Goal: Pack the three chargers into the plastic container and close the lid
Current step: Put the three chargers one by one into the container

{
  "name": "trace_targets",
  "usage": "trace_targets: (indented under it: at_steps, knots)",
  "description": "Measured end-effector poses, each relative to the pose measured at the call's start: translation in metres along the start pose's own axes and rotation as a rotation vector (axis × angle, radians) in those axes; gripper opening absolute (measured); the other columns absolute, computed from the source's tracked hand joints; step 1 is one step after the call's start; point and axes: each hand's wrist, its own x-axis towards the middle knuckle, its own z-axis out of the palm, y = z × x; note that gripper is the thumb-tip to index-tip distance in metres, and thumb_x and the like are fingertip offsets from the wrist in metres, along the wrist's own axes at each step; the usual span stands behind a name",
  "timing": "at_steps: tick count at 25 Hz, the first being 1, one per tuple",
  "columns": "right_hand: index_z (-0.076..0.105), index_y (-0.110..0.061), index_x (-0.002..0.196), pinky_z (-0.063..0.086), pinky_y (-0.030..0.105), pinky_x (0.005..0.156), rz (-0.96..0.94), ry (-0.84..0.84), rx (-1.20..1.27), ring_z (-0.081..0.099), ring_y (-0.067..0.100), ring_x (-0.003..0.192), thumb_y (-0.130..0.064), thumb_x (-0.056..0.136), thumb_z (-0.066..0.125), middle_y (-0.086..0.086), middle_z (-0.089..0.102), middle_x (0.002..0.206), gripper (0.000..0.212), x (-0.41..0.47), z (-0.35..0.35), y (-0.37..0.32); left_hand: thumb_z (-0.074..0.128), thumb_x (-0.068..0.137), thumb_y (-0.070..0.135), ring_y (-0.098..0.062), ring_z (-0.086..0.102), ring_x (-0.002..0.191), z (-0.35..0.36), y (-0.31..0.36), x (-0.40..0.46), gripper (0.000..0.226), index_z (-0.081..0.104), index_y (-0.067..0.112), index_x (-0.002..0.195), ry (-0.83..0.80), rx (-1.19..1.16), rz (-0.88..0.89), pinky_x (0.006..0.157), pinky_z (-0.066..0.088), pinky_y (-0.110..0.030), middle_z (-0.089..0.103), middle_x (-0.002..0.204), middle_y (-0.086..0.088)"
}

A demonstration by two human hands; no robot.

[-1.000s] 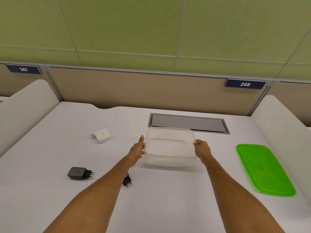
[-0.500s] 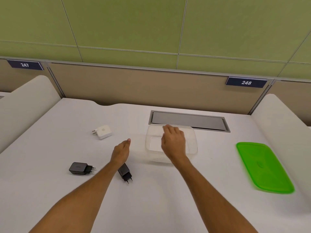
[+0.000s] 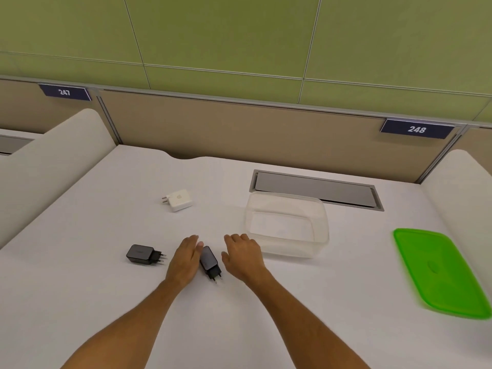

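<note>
1. Both hands have left the plastic container within the last second. A second ago they held its two short sides; now they have dropped back toward the near edge of the counter.
2. The left hand lies open and flat with fingers together, its thumb side touching or just beside the small black charger, which lies between the two hands with its prongs pointing toward the person.
3. The right hand is on the other side of that charger, fingers loosely curled, holding nothing and apart from it.
4. The container stands open and empty, just right of the right hand, where the hands set it.
5. This suggests that placing the container is finished and the first pick is starting; no charger is packed yet.
6. The larger black charger lies left of the left hand, and the white charger lies farther back on the left; both look untouched.
7. The green lid lies flat on the right, well apart from the container.
8. The counter is plain white, with a grey cable hatch behind the container.
9. Beyond stand a tan partition carrying number plates 247 and 248, white side dividers, and a green panelled wall.
</note>
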Motion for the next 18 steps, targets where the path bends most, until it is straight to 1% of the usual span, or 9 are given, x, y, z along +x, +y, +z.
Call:
trace_targets:
  at_steps: [2, 4, 6, 8, 10, 11, 14, 16, 18]
  knots:
    - [0.05, -0.009, 0.125, 0.046, 0.042, 0.079, 0.016, -0.071, 0.014, 0.055, 0.032, 0.106, -0.037, 0.091, 0.047, 0.01, 0.062, 0.117, 0.045, -0.002, 0.013, -0.007, 0.027, 0.099, 0.042, -0.017, 0.022, 0.142, 0.004, -0.013, -0.011, 0.052, 0.033, 0.014, 0.143, -0.024, 0.081, 0.033, 0.117, 0.017, -0.033, 0.031, 0.153, -0.004]
    - [0.048, -0.009, 0.127, 0.046, 0.041, 0.079, 0.035, -0.118, 0.031, 0.055, 0.031, 0.106, -0.046, 0.089, 0.049, 0.011, 0.061, 0.118, 0.053, -0.002, 0.023, -0.014, 0.028, 0.099, 0.04, -0.014, 0.014, 0.144, 0.006, -0.026, -0.02, 0.053, 0.028, 0.014, 0.145, -0.028, 0.149, 0.068, 0.117, 0.01, -0.029, 0.024, 0.156, -0.002]
    - [0.042, -0.008, 0.134, 0.047, 0.041, 0.08, 0.073, -0.149, 0.08, 0.054, 0.031, 0.108, -0.053, 0.086, 0.052, 0.011, 0.059, 0.121, 0.067, -0.002, 0.03, -0.021, 0.029, 0.1, 0.037, -0.013, 0.009, 0.145, 0.007, -0.035, -0.028, 0.053, 0.022, 0.013, 0.147, -0.033, 0.227, 0.103, 0.117, 0.004, -0.026, 0.019, 0.157, -0.001]
    - [0.035, -0.008, 0.142, 0.047, 0.042, 0.084, 0.129, -0.168, 0.126, 0.053, 0.031, 0.112, -0.055, 0.085, 0.053, 0.011, 0.056, 0.126, 0.076, -0.004, 0.037, -0.03, 0.019, 0.099, 0.043, -0.011, 0.002, 0.145, 0.01, -0.041, -0.035, 0.058, 0.015, 0.012, 0.148, -0.048, 0.321, 0.143, 0.117, -0.002, -0.024, 0.011, 0.158, 0.0]
    - [0.034, -0.008, 0.142, 0.046, 0.043, 0.086, 0.176, -0.176, 0.139, 0.052, 0.031, 0.113, -0.054, 0.087, 0.051, 0.011, 0.055, 0.128, 0.074, -0.007, 0.044, -0.038, 0.003, 0.092, 0.053, -0.009, -0.004, 0.143, 0.012, -0.044, -0.038, 0.07, 0.009, 0.012, 0.148, -0.054, 0.418, 0.183, 0.115, -0.009, -0.021, 0.004, 0.157, 0.002]
    - [0.036, -0.009, 0.139, 0.045, 0.042, 0.085, 0.193, -0.176, 0.136, 0.052, 0.03, 0.112, -0.053, 0.088, 0.051, 0.011, 0.056, 0.127, 0.07, -0.007, 0.047, -0.041, -0.002, 0.088, 0.057, -0.009, -0.005, 0.143, 0.012, -0.044, -0.038, 0.075, 0.008, 0.012, 0.148, -0.053, 0.452, 0.193, 0.114, -0.011, -0.021, 0.003, 0.157, 0.002]
    - [0.044, -0.01, 0.131, 0.045, 0.041, 0.084, 0.228, -0.164, 0.136, 0.052, 0.029, 0.11, -0.052, 0.089, 0.051, 0.009, 0.056, 0.124, 0.06, -0.005, 0.051, -0.045, -0.013, 0.083, 0.062, -0.012, -0.003, 0.144, 0.015, -0.046, -0.037, 0.084, 0.008, 0.012, 0.148, -0.05, 0.5, 0.189, 0.117, -0.007, -0.026, 0.005, 0.158, 0.001]
    - [0.046, -0.01, 0.128, 0.046, 0.039, 0.083, 0.24, -0.159, 0.147, 0.053, 0.028, 0.109, -0.051, 0.088, 0.054, 0.009, 0.056, 0.122, 0.057, -0.001, 0.05, -0.046, -0.016, 0.082, 0.061, -0.012, -0.004, 0.145, 0.016, -0.046, -0.036, 0.085, 0.005, 0.013, 0.148, -0.053, 0.533, 0.182, 0.118, -0.003, -0.031, 0.004, 0.159, 0.001]
    - [0.046, -0.011, 0.128, 0.048, 0.039, 0.082, 0.244, -0.158, 0.154, 0.053, 0.027, 0.108, -0.047, 0.088, 0.056, 0.008, 0.055, 0.121, 0.055, 0.002, 0.05, -0.047, -0.016, 0.083, 0.06, -0.013, -0.005, 0.145, 0.017, -0.046, -0.035, 0.083, 0.004, 0.013, 0.148, -0.05, 0.552, 0.173, 0.119, -0.001, -0.033, 0.004, 0.159, 0.001]
